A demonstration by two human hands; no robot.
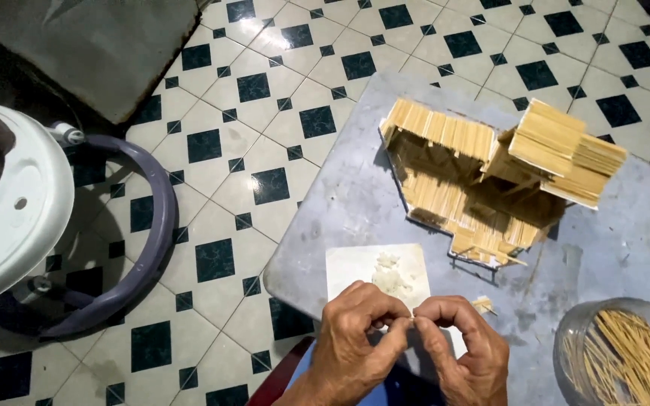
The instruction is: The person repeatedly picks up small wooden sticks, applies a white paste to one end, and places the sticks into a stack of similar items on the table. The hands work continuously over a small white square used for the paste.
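Observation:
My left hand point(359, 342) and my right hand point(466, 349) meet at the near edge of a grey table point(340, 203). Their fingertips pinch one thin wooden stick point(413, 319) between them. Just beyond the fingers lies a white square card point(355, 267) with a blob of white glue point(391, 277) on it. A model house of wooden sticks point(490, 177) stands at the table's middle, past the card. A few short stick pieces point(483, 304) lie beside my right hand.
A clear round container point(566, 349) full of thin wooden sticks sits at the near right. On the tiled floor point(265, 135) to the left stands a white round appliance point(16, 210) on a purple ring base point(156, 225). A grey slab point(107, 53) lies at the far left.

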